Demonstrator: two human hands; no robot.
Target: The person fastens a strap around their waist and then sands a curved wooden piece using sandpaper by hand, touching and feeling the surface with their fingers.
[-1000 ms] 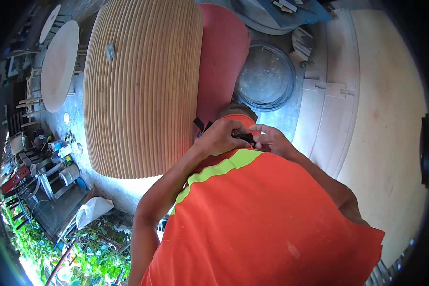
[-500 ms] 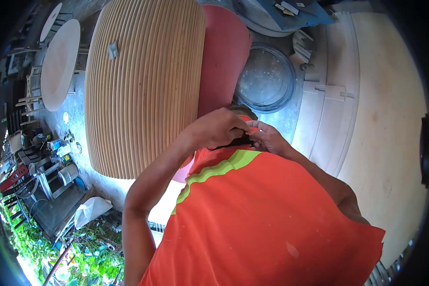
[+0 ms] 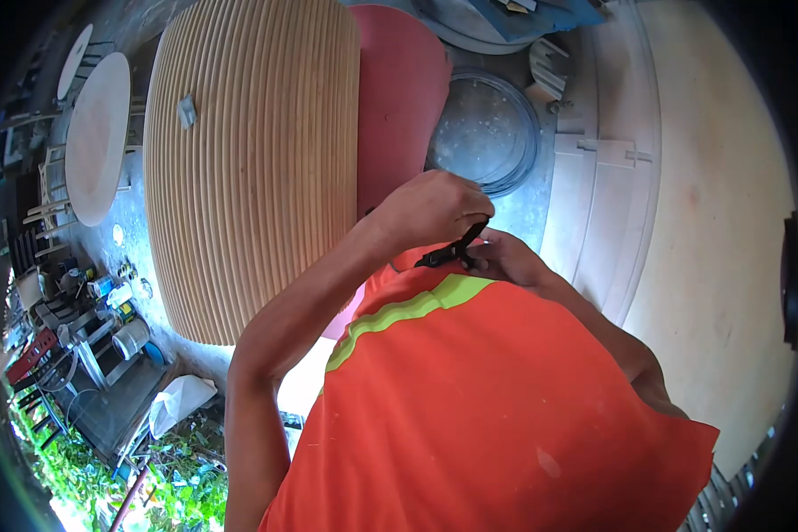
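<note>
"What are the hands doing?"

"The left hand (image 3: 439,208) pinches the upper end of a narrow black strap (image 3: 461,247), which slants down to the front of the orange shirt (image 3: 496,399). The right hand (image 3: 510,259) is at the strap's lower part, fingers bent against it; whether they grip, I cannot tell."

"And the room?"

"Left of the left hand stands a large curved panel of tan wooden slats (image 3: 257,168), with a flat dull-red board (image 3: 399,106) beside it. Beyond both hands, a coil of thin dark wire (image 3: 535,146) lies on the grey concrete floor (image 3: 483,124)."

"Right of the right hand?"

"A broad pale wooden sheet (image 3: 709,230). Far left of the left hand, a round pale tabletop (image 3: 97,137)."
</note>
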